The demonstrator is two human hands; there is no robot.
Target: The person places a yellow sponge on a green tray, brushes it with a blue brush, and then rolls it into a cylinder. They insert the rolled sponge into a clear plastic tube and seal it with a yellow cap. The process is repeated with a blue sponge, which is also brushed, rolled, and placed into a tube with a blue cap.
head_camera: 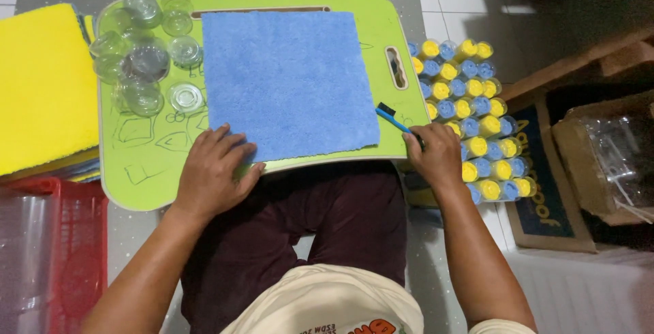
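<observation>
Nearest the camera sat the person's cream shirt (pixel 327 303) and dark maroon trousers (pixel 340 221), knees tucked under a green lap board (pixel 136 170) serving as the surface. Left hand (pixel 214 170) lay flat, fingers spread and grasping nothing, pressing on the near left corner of a blue cloth (pixel 289 78) spread smooth over the middle of the board. Right hand (pixel 432 153) rested at the board's near right edge, grip clenched around a small blue brush (pixel 394 119), its dark head angled up and left, just beside the cloth's right corner. The board's bare green face showed pen doodles near the left hand. To the left, at floor level, a red plastic basket (pixel 68 252) stood beside clear plastic. Further left, a stack of yellow cloths (pixel 41 88) lay touching the board's left edge. On the board's far left corner sat a cluster of empty clear plastic jars (pixel 143 61), some upright, some tipped. Right of the board, packed rows of clear jars holding yellow and blue rolled cloths (pixel 470 116) lay on the floor. Beyond those, cardboard boxes (pixel 599 157) stood on the right, one holding clear plastic.
</observation>
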